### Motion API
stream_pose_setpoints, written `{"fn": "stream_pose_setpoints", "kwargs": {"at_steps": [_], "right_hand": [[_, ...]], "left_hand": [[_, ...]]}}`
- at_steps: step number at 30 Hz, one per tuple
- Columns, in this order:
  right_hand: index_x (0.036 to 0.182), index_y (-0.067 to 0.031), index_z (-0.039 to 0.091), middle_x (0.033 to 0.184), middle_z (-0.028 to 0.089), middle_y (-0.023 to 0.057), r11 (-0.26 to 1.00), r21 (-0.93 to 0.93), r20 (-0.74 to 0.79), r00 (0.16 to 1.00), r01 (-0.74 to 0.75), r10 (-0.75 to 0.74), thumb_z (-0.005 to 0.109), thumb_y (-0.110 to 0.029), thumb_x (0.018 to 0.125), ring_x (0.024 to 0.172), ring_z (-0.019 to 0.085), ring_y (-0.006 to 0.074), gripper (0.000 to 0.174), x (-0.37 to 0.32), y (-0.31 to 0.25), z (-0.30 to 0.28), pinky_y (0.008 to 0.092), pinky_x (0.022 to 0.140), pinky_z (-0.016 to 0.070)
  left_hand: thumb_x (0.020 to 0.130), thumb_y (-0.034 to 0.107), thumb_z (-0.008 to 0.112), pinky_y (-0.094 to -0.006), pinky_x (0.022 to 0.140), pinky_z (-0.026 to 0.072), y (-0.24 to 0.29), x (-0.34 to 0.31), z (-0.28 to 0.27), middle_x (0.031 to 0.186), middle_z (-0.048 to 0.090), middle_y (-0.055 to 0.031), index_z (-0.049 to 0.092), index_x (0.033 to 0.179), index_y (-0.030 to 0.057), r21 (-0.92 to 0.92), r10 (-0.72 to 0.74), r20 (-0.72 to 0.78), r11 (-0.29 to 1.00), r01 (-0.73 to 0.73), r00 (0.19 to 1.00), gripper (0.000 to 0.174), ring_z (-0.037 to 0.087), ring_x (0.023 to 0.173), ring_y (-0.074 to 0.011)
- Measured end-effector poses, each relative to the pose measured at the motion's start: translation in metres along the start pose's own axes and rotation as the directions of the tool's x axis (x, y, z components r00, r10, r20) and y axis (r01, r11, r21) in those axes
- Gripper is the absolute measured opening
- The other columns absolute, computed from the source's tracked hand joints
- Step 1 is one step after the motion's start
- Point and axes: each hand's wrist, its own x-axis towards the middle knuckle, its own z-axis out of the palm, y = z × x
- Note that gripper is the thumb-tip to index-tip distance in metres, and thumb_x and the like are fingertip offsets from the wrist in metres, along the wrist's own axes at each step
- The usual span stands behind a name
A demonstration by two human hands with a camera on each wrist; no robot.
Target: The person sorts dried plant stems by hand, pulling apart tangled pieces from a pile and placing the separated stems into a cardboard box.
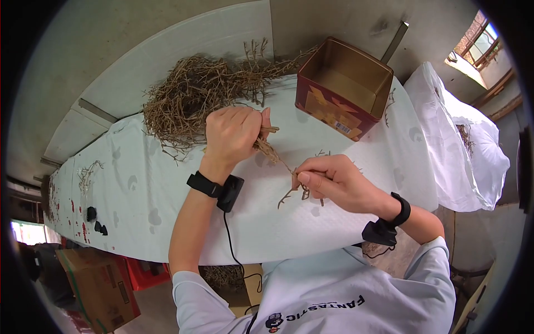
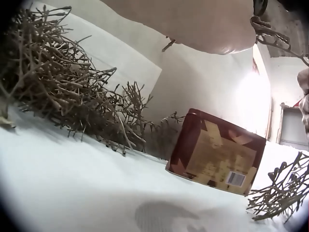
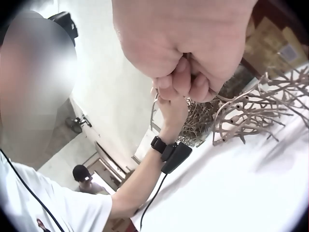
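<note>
In the head view my left hand (image 1: pixel 233 133) grips a bundle of brown dried twigs (image 1: pixel 266 149), whose frayed ends stick out beside the thumb. To its right and lower, my right hand (image 1: pixel 339 181) pinches a thin branched twig (image 1: pixel 286 196) between thumb and curled fingers. A thin strand runs between the two hands. Knobbly forked twigs (image 3: pixel 256 111) spread beside the right hand in the right wrist view. Behind the left hand lies a large heap of dried twigs (image 1: pixel 183 92) on the white-covered table (image 1: pixel 167 217).
An open, dark red tin box (image 1: pixel 317 100) with a gold inside stands at the back right. White plastic bags (image 1: pixel 461 150) bulge beyond the table's right end. Small black objects (image 1: pixel 92 213) and loose twigs (image 1: pixel 89 175) lie at the left. Another person (image 3: pixel 87 179) is in the background.
</note>
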Motion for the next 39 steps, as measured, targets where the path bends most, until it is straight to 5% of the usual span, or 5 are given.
{"fn": "stream_pose_setpoints", "kwargs": {"at_steps": [12,17,27,36,39], "right_hand": [[0.099,0.0000,0.062,0.074,0.064,0.0103,0.844,-0.511,-0.034,0.977,0.163,-0.209,0.055,-0.004,0.098,0.060,0.060,0.0176,0.009,-0.024,-0.019,0.014,0.0309,0.055,0.0440],[0.099,-0.0005,0.059,0.072,0.060,0.0075,0.906,-0.395,-0.012,0.986,0.150,-0.168,0.051,-0.008,0.102,0.059,0.057,0.0155,0.012,-0.037,-0.008,-0.008,0.0294,0.055,0.0434],[0.119,-0.0046,0.049,0.102,0.057,0.0088,0.877,0.459,-0.086,0.990,0.140,-0.113,0.044,-0.022,0.106,0.083,0.058,0.0166,0.022,0.012,0.004,-0.029,0.0297,0.070,0.0482],[0.125,-0.0086,0.049,0.114,0.051,0.0088,0.594,0.787,-0.113,0.985,0.168,-0.129,0.052,-0.023,0.097,0.097,0.052,0.0179,0.031,0.019,0.002,-0.054,0.0348,0.086,0.0454],[0.125,-0.0082,0.049,0.112,0.050,0.0085,0.545,0.810,-0.150,0.975,0.216,-0.163,0.053,-0.019,0.094,0.096,0.050,0.0183,0.033,0.020,0.007,-0.060,0.0343,0.087,0.0443]], "left_hand": [[0.080,0.007,0.070,-0.0339,0.045,0.0409,-0.031,0.003,-0.022,0.056,0.048,-0.0055,0.053,0.066,0.0087,0.083,0.143,-0.099,0.987,-0.135,0.985,0.023,0.049,0.047,-0.0253],[0.096,0.018,0.064,-0.0288,0.049,0.0402,-0.123,-0.032,-0.072,0.060,0.054,-0.0012,0.063,0.076,-0.0002,-0.055,-0.600,-0.384,0.774,0.631,0.702,0.027,0.048,0.050,-0.0125],[0.097,0.016,0.061,-0.0238,0.061,0.0392,-0.028,0.022,-0.041,0.072,0.057,0.0041,0.066,0.087,-0.0027,-0.549,-0.489,0.563,0.383,0.743,0.667,0.021,0.048,0.069,-0.0057],[0.086,0.014,0.075,-0.0204,0.064,0.0403,0.015,0.022,-0.012,0.075,0.055,0.0066,0.068,0.089,-0.0002,-0.592,-0.356,0.708,0.172,0.788,0.610,0.016,0.049,0.071,-0.0031],[0.079,0.002,0.078,-0.0242,0.075,0.0501,0.026,0.018,-0.001,0.096,0.069,-0.0107,0.037,0.062,0.0046,-0.629,-0.243,0.721,0.164,0.760,0.649,0.045,0.063,0.092,-0.0096]]}}
